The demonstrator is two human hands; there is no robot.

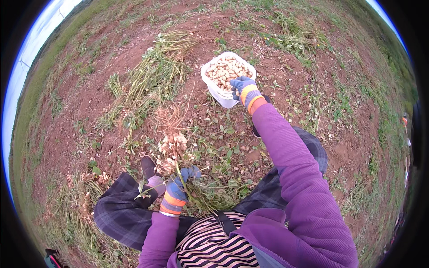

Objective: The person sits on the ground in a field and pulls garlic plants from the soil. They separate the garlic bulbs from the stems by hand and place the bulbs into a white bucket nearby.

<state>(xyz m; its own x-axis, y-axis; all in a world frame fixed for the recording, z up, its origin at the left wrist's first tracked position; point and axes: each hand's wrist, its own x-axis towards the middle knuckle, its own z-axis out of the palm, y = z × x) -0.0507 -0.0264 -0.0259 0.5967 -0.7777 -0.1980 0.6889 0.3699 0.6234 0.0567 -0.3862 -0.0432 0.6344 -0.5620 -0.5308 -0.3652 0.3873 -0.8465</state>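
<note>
My left hand (181, 182), in a blue and orange work glove, grips the stems of an uprooted peanut plant (172, 150). Its pods and thin roots point away from me, and its leafy stems lie towards my lap. My right hand (242, 87), gloved the same way, is over the near right rim of a white plastic bucket (224, 99). Unshelled peanuts (225, 71) fill the bucket nearly to the rim. The right fingers are curled; whether they hold any pods cannot be made out.
Pulled peanut plants (147, 78) lie heaped beyond the left foot. Another pile with pods (78, 201) lies left of my bent knee. Reddish soil with scattered leaves (231, 130) surrounds the bucket. My shoe (147, 166) is beside the held plant.
</note>
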